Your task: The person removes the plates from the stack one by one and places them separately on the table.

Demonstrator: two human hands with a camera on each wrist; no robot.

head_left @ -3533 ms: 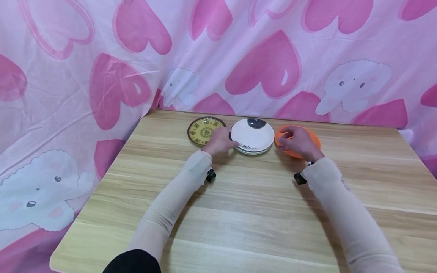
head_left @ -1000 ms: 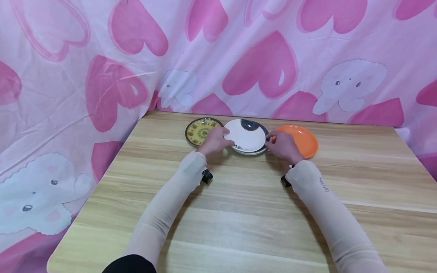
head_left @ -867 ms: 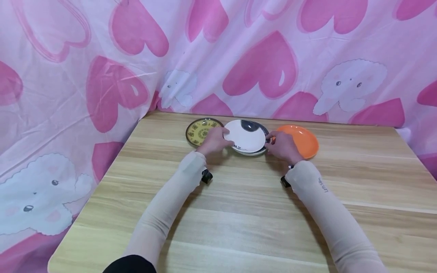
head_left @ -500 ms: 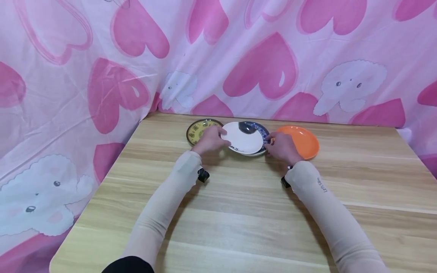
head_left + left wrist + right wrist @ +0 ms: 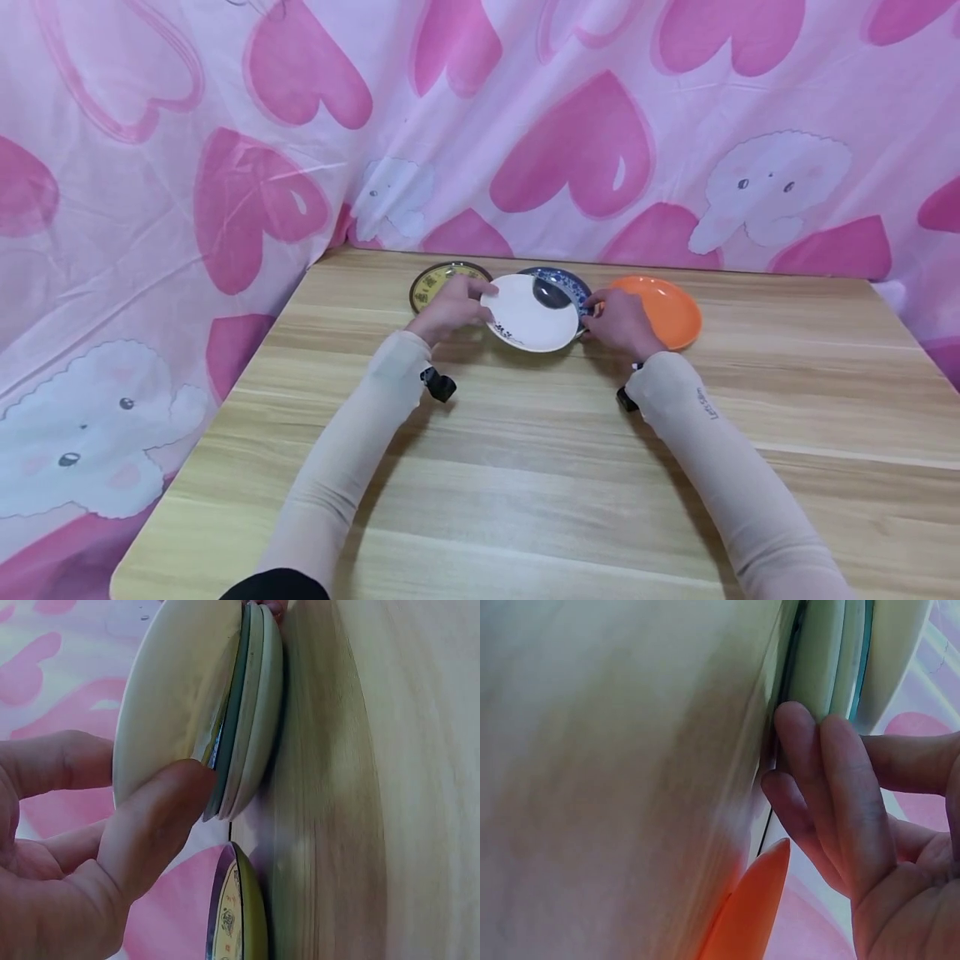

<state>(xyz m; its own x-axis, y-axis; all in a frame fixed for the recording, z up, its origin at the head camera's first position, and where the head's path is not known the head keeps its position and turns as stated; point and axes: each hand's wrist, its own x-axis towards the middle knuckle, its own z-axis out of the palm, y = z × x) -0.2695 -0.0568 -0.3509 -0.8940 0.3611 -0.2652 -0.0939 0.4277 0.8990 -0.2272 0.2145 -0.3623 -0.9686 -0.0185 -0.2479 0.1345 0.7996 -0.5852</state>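
My left hand (image 5: 450,308) pinches the left edge of a white plate (image 5: 528,321) with a dark patch. In the left wrist view the thumb (image 5: 161,817) lies along the plate's rim. The plate is raised and tilted over a stack topped by a blue-patterned plate (image 5: 576,287), covering much of it. My right hand (image 5: 622,321) rests at the stack's right side; in the right wrist view its fairly straight fingers (image 5: 847,787) touch the rims of the stacked plates (image 5: 821,660).
A yellow-green patterned plate (image 5: 427,287) lies left of the stack, partly behind my left hand. On the right is an orange plate (image 5: 675,312), near my right hand. The wooden table (image 5: 510,467) ends at a pink heart-print cloth (image 5: 585,158) behind.
The left hand has shifted left and lifted the white plate off the stack toward me, exposing the blue-patterned plate. The right hand moved earlier from over the orange plate to the stack, then stayed there.
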